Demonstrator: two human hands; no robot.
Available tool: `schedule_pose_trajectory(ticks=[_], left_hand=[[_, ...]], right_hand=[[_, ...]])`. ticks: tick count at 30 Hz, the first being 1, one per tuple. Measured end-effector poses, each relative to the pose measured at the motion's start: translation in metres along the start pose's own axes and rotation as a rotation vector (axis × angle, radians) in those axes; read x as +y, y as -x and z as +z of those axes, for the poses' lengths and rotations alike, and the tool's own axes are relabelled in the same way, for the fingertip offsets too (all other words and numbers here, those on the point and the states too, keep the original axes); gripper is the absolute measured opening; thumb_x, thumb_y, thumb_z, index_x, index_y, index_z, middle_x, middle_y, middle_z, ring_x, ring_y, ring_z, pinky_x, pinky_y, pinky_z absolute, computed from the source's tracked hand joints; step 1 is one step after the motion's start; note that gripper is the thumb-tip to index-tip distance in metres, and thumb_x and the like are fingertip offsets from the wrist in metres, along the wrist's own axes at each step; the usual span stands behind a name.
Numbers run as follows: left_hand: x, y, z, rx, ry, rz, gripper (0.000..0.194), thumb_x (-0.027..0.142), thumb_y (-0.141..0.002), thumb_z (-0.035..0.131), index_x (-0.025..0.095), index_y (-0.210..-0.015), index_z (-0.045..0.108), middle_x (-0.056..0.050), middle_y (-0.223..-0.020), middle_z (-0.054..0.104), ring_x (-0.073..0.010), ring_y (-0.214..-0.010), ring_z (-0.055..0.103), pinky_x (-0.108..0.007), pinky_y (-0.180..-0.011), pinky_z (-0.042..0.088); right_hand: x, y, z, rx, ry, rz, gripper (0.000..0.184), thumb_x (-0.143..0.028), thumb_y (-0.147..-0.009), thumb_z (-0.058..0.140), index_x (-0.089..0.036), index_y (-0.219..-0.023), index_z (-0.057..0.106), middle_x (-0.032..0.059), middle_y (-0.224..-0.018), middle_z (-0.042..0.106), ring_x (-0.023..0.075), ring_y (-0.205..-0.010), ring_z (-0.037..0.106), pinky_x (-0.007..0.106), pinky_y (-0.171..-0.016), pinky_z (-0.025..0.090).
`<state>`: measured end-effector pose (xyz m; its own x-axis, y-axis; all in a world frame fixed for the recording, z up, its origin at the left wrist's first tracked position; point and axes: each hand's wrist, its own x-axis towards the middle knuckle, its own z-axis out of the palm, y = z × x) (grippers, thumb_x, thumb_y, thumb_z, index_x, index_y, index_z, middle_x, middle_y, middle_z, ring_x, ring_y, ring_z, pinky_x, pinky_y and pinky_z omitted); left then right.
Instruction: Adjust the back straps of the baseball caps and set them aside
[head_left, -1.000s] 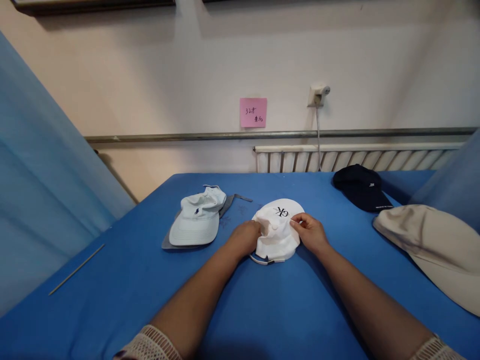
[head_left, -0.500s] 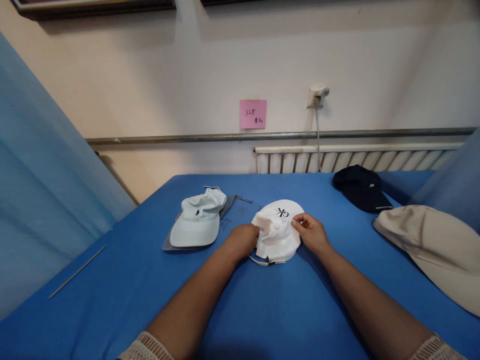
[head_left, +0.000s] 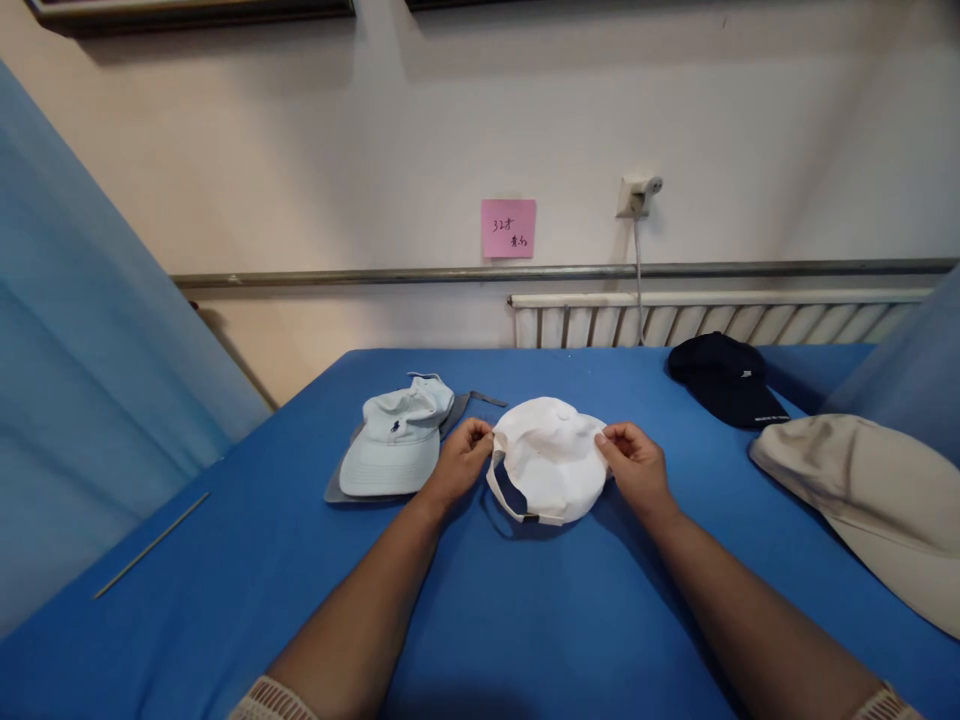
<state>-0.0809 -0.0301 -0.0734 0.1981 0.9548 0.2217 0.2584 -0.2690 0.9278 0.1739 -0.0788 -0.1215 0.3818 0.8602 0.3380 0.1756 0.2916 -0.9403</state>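
Between my hands is a white baseball cap [head_left: 559,460], its back strap and opening turned toward me. My left hand [head_left: 463,460] pinches the cap's left edge near the strap. With thumb and fingers, my right hand [head_left: 634,462] grips its right side. The logo on the cap's front is out of sight now. Just left of my left hand lies a pale blue cap [head_left: 397,440] with a small dark emblem, resting on a grey cap [head_left: 335,488] that is mostly covered.
On the right of the blue-covered table [head_left: 480,630] are a navy cap [head_left: 720,375] and a beige cap [head_left: 862,480]. A thin stick [head_left: 150,545] lies at the left. Behind stand a radiator [head_left: 585,318] and a rail [head_left: 420,275]; blue curtains [head_left: 90,350] hang at the side.
The white cap has been tilted, so its logo no longer shows and its back opening faces me more. My left hand has shifted left and up along its edge.
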Motion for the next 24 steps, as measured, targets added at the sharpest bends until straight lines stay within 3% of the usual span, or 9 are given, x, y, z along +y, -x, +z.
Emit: schedule_pose_trajectory(ticks=[3, 7, 14, 18, 20, 24], left_hand=[[-0.01, -0.003, -0.003, 0.024, -0.074, -0.026, 0.016, 0.033, -0.076, 0.055, 0.017, -0.076, 0.054, 0.002, -0.07, 0.055, -0.0122, -0.064, 0.05, -0.024, -0.062, 0.041], [-0.015, -0.004, -0.008, -0.03, -0.179, -0.023, 0.014, 0.029, -0.075, 0.056, 0.015, -0.077, 0.061, -0.001, -0.073, 0.061, -0.0148, -0.07, 0.055, -0.027, -0.067, 0.044], [0.007, 0.005, -0.007, -0.127, -0.03, 0.009, 0.032, 0.041, -0.078, 0.064, 0.016, -0.097, 0.067, -0.006, -0.09, 0.067, -0.0182, -0.084, 0.061, -0.03, -0.076, 0.049], [0.013, 0.009, -0.002, -0.193, -0.081, 0.034, 0.028, 0.039, -0.075, 0.068, 0.015, -0.09, 0.068, -0.007, -0.09, 0.067, -0.0192, -0.085, 0.061, -0.029, -0.076, 0.049], [0.014, 0.011, 0.001, -0.153, -0.11, 0.078, 0.024, 0.038, -0.076, 0.066, 0.015, -0.084, 0.068, -0.006, -0.088, 0.066, -0.0185, -0.084, 0.06, -0.029, -0.077, 0.048], [0.016, 0.013, 0.004, 0.126, -0.175, 0.206, 0.018, 0.035, -0.079, 0.063, 0.017, -0.076, 0.064, -0.004, -0.086, 0.065, -0.0159, -0.08, 0.058, -0.027, -0.076, 0.047]], right_hand=[[-0.007, 0.005, -0.001, -0.009, 0.108, -0.091, 0.021, -0.039, -0.078, 0.062, -0.018, -0.078, 0.06, -0.0028, -0.06, 0.054, 0.011, -0.051, 0.046, 0.024, -0.051, 0.039], [-0.008, 0.006, -0.001, -0.052, 0.174, -0.116, 0.018, -0.037, -0.079, 0.06, -0.019, -0.075, 0.059, -0.0023, -0.062, 0.054, 0.0111, -0.052, 0.046, 0.023, -0.05, 0.038], [-0.003, 0.004, 0.002, -0.066, 0.155, -0.086, 0.02, -0.039, -0.079, 0.059, -0.02, -0.074, 0.059, -0.0021, -0.059, 0.053, 0.0121, -0.053, 0.047, 0.024, -0.05, 0.038], [-0.003, 0.005, 0.003, -0.106, 0.123, -0.074, 0.02, -0.038, -0.079, 0.06, -0.02, -0.074, 0.059, -0.0021, -0.06, 0.054, 0.0122, -0.053, 0.047, 0.024, -0.051, 0.039], [-0.005, 0.006, 0.004, -0.124, 0.114, -0.08, 0.018, -0.037, -0.079, 0.06, -0.02, -0.073, 0.059, -0.0024, -0.061, 0.053, 0.012, -0.053, 0.046, 0.024, -0.05, 0.038], [-0.021, 0.014, 0.006, -0.169, 0.173, -0.191, 0.016, -0.034, -0.082, 0.058, -0.021, -0.072, 0.057, -0.0013, -0.064, 0.054, 0.0127, -0.054, 0.048, 0.025, -0.051, 0.039]])
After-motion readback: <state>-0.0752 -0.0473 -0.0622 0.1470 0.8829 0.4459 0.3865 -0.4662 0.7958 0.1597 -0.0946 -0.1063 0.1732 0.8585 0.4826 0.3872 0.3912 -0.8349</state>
